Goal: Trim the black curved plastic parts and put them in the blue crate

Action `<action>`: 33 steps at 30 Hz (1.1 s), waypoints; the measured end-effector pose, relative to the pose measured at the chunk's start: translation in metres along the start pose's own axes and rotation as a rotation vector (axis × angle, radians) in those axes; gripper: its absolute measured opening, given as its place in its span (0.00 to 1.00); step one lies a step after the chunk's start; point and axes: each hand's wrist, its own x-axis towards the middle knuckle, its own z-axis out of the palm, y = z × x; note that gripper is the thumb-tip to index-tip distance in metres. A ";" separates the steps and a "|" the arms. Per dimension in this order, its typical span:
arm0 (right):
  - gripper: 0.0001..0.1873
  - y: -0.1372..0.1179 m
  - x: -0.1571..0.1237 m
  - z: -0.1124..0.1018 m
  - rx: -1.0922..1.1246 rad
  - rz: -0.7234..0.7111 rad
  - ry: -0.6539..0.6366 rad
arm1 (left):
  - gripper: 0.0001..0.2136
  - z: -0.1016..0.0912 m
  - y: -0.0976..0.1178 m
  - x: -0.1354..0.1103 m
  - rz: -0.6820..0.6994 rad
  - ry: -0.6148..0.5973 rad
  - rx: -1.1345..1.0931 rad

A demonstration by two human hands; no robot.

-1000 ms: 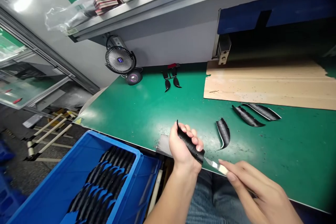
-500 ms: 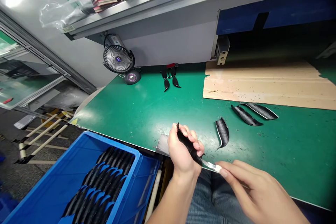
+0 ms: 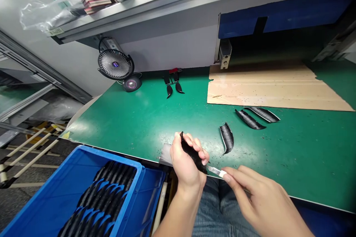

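Left hand: my left hand [image 3: 187, 166] is clenched around a black curved plastic part [image 3: 191, 154], holding it above the bench edge, apparently so that its lower end stays steady and exposed.

Right hand: my right hand [image 3: 258, 200] grasps a small knife [image 3: 214, 170] in a close finger pinch, which seems suited to fine control; its steel blade touches the part's lower end.

Bench: a green mat [image 3: 133, 118] lies beneath my hands, with black flecks [image 3: 244, 152] scattered near them.

Loose pieces: three similar black parts [image 3: 249, 119] lie flat to the right, within easy reach.

Tote: a blue plastic tote [image 3: 108, 155] sits below the bench edge at my left, its black parts [image 3: 105, 189] packed in rows, apparently for orderly storage.
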 end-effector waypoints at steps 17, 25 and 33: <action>0.18 -0.007 -0.016 0.000 -0.044 -0.080 0.363 | 0.11 -0.001 0.004 0.011 -0.117 0.126 -0.084; 0.17 -0.028 -0.006 0.019 0.798 0.499 0.278 | 0.12 -0.015 0.006 0.022 -0.381 0.118 -0.059; 0.19 0.018 0.017 0.044 0.024 0.480 0.224 | 0.11 -0.026 -0.024 0.091 -0.015 -0.038 0.525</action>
